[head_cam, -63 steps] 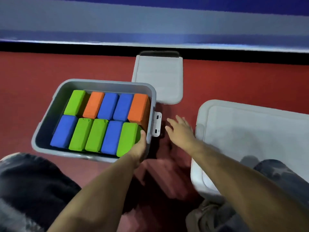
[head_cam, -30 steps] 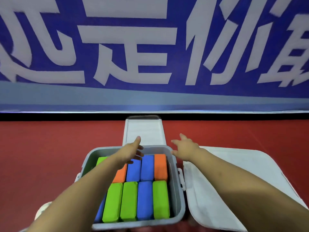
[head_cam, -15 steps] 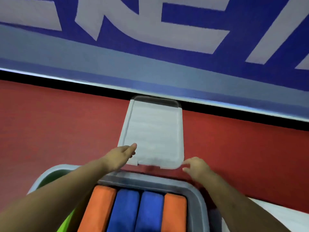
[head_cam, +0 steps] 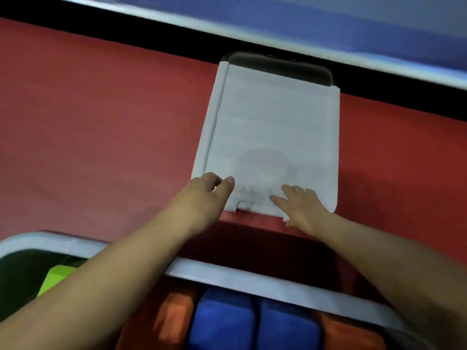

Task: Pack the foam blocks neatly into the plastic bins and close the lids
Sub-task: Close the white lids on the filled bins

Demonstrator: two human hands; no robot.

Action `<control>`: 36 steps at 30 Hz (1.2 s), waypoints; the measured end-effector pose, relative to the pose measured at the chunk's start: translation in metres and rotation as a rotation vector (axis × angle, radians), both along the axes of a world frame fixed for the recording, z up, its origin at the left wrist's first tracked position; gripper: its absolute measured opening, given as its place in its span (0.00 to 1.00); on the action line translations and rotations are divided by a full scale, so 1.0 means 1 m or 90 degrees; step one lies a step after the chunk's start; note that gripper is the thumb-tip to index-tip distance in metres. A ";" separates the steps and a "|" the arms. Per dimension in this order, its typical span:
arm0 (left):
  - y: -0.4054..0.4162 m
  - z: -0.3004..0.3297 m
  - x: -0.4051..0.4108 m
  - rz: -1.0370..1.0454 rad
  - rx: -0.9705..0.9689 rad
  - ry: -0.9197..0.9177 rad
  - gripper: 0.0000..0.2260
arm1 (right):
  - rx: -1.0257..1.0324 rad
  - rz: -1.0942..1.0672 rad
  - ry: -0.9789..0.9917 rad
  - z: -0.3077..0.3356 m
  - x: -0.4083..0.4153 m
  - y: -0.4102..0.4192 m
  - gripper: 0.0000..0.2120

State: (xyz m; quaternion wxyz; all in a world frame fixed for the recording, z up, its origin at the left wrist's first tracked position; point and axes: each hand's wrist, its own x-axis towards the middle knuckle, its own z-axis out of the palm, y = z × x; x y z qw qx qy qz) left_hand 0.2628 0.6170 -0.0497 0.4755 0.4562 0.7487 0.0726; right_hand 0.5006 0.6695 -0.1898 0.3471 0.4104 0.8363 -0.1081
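A grey plastic lid (head_cam: 273, 127) lies flat on the red floor, beyond the open grey bin (head_cam: 252, 281). My left hand (head_cam: 204, 195) reaches to the lid's near left corner, thumb and fingertips close together on it; a firm grip does not show. My right hand (head_cam: 300, 203) rests on the lid's near right part with straight, spread fingers. Inside the bin at the bottom I see the far row of foam blocks: a green block (head_cam: 58, 276), an orange block (head_cam: 174, 319), two blue blocks (head_cam: 222, 322) and another orange block (head_cam: 348, 334).
Red floor (head_cam: 101, 122) stretches left and right of the lid. A black strip and a blue-and-white banner base (head_cam: 328, 26) run along the far side, right behind the lid's dark far end.
Both hands have moved forward from the bin's far rim onto the lid's near edge. The view has tilted down and closer, so the banner lettering has left the frame.
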 end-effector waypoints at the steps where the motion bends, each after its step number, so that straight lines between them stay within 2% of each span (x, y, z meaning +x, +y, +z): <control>1: -0.001 0.002 0.001 -0.004 -0.011 -0.009 0.15 | 0.023 0.028 -0.024 -0.007 0.007 -0.003 0.45; 3: -0.003 0.003 0.002 -0.020 -0.023 -0.017 0.14 | -0.002 -0.016 -0.033 -0.014 0.020 -0.002 0.48; 5: -0.003 0.002 0.002 -0.032 -0.039 -0.013 0.14 | -0.049 -0.060 -0.005 -0.014 0.027 -0.001 0.46; 9: 0.000 0.002 0.004 -0.040 -0.042 0.010 0.15 | 0.045 0.006 0.056 -0.009 0.029 -0.010 0.44; 13: -0.001 -0.001 0.004 -0.036 -0.065 0.016 0.18 | 0.118 0.079 0.112 0.008 0.023 -0.013 0.16; 15: -0.001 -0.003 0.002 -0.015 -0.062 0.029 0.21 | 0.173 0.114 0.161 0.016 0.020 -0.014 0.09; 18: 0.000 -0.010 0.000 0.065 -0.043 0.066 0.26 | 0.130 0.094 0.213 0.033 0.008 -0.019 0.22; 20: 0.001 -0.009 -0.002 0.113 -0.007 0.084 0.27 | 0.142 0.019 0.261 0.061 -0.002 -0.022 0.27; 23: 0.001 -0.001 -0.005 0.186 0.071 0.081 0.28 | 0.216 -0.048 0.404 0.113 -0.010 -0.023 0.30; 25: -0.002 0.014 -0.009 0.287 0.141 0.035 0.29 | 0.217 -0.063 0.463 0.150 -0.015 -0.028 0.27; 27: -0.004 0.037 -0.020 0.429 0.160 -0.088 0.34 | 0.212 -0.082 0.488 0.186 -0.024 -0.039 0.26; 29: -0.009 0.064 -0.036 0.579 0.125 -0.345 0.42 | 0.223 -0.121 0.519 0.217 -0.035 -0.054 0.25; 30: -0.011 0.078 -0.044 0.621 0.105 -0.485 0.45 | 0.219 -0.148 0.544 0.234 -0.041 -0.062 0.25; 31: -0.013 0.093 -0.051 0.630 0.104 -0.578 0.48 | 0.211 -0.173 0.574 0.251 -0.046 -0.072 0.25; 33: -0.021 0.125 -0.054 0.617 0.137 -0.646 0.51 | 0.177 -0.204 0.604 0.283 -0.056 -0.092 0.25; 36: -0.044 0.168 -0.049 0.632 0.231 -0.616 0.46 | 0.088 -0.230 0.596 0.318 -0.070 -0.135 0.27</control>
